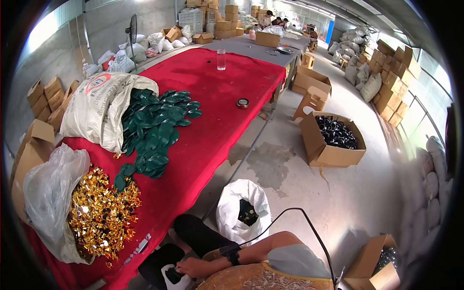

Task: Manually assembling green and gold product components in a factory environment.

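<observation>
At the bottom edge my right hand (193, 267) reaches in, a dark band on its wrist. Its fingers are closed at a small dark green piece (173, 275). Against that piece lies a white shape (166, 268), possibly my left hand in a glove; its fingers cannot be made out. Up on the red-covered table (208, 140), flat dark green rounded pieces (157, 130) spill from a white woven sack (99, 108). Nearer me, a heap of small shiny gold parts (104, 212) pours from a bag with clear plastic (55, 179).
A white sack (244, 208) holding dark pieces stands on the floor beside my legs. Farther right are a carton of black parts (336, 137) and a stool (311, 101). A glass (221, 60) and a round tin (242, 103) stand on the table. Other people work far back.
</observation>
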`<state>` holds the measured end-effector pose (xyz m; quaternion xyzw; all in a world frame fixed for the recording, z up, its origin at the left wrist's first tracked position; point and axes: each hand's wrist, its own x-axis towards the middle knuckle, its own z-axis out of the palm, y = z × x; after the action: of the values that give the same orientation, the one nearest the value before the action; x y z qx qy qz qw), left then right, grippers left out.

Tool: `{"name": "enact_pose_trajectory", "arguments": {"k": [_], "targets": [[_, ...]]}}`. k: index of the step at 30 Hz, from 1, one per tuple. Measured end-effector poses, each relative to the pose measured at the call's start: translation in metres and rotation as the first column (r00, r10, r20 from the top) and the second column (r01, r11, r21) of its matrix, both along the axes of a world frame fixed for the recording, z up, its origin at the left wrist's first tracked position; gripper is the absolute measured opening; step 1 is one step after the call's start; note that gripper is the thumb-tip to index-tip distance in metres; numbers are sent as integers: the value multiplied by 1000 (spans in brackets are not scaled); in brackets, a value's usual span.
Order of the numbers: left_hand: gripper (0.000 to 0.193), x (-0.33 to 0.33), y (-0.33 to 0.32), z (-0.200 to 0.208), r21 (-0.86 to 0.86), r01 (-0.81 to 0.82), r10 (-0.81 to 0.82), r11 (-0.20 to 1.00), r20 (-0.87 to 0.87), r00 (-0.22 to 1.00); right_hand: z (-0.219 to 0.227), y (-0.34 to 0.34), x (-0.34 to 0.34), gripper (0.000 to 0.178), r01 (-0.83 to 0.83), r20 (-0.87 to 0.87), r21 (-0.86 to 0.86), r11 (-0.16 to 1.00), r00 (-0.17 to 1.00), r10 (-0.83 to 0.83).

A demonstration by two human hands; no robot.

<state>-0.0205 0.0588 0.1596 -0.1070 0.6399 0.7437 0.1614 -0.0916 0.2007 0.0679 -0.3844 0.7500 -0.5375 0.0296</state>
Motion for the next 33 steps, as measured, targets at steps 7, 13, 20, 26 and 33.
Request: {"name": "enact_pose_trajectory", "arguments": {"k": [7,13,20,26,33], "targets": [[65,-7,4,-9,-612,48,-332,789,-360,872,-16,12,-17,36,-259,791,39,965,598,128],[34,-5,8,50,314,-164,84,935,252,964,52,26,-10,31,-148,189,123,981,974,123],[39,1,0,35,377,-102,15,921,227,974,38,17,-4,38,-94,-131,184,978,984,120],[46,0,9,19,-176,-81,39,981,-230,972,10,-7,3,19,71,477,-155,985,879,12],[63,-10,8,-38,-565,140,-322,813,-236,917,7,25,-17,28,-226,949,34,974,312,40]]}}
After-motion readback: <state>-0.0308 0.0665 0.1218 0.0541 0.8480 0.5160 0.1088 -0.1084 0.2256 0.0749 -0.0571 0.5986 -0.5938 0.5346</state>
